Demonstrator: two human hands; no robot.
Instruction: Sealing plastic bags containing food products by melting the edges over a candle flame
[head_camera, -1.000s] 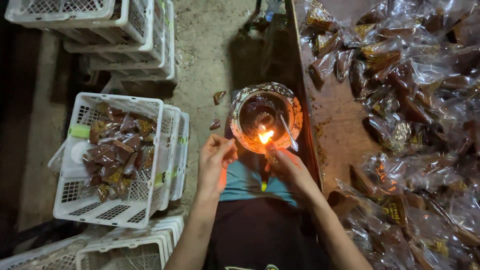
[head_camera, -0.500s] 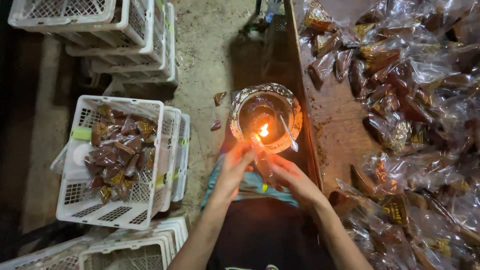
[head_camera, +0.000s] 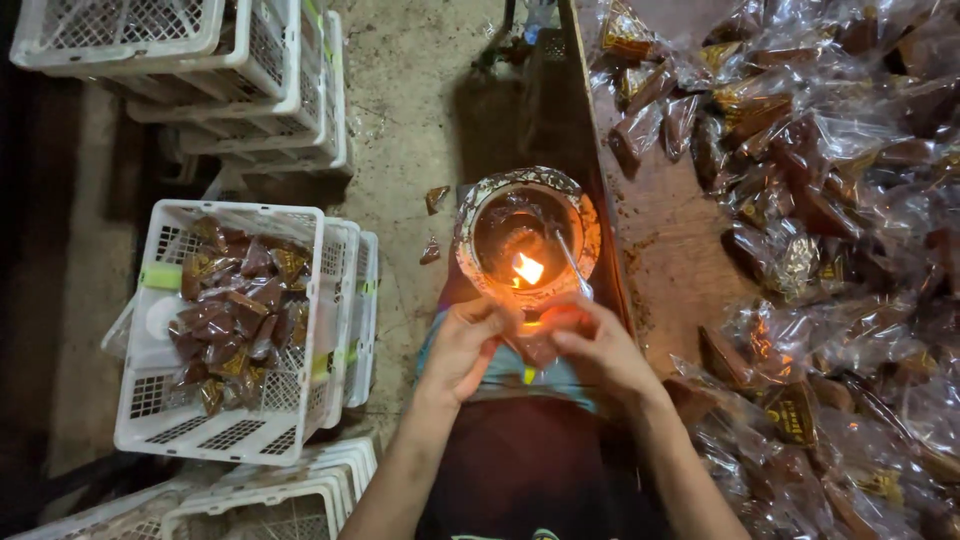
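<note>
- The person's left hand and right hand were pinched together on a small clear packet, one at each side of it, fingers closed on the plastic.
- The packet sat just below the flame, at the near rim of the round lamp bowl, glowing orange from the light.
- A second before, the hands had been apart and higher up by the bowl; half a second before, they were already coming together. Now they had drawn back toward the lap with the packet between them, its top edge next to the fire.
- I judged the packet's open end was being held at the flame, so this looked like the sealing moment of one piece.
- On the person's left stood a white crate holding brown wrapped packets, with more crates stacked around.
- On the right, a heap of loose packets covered the wooden table.
</note>
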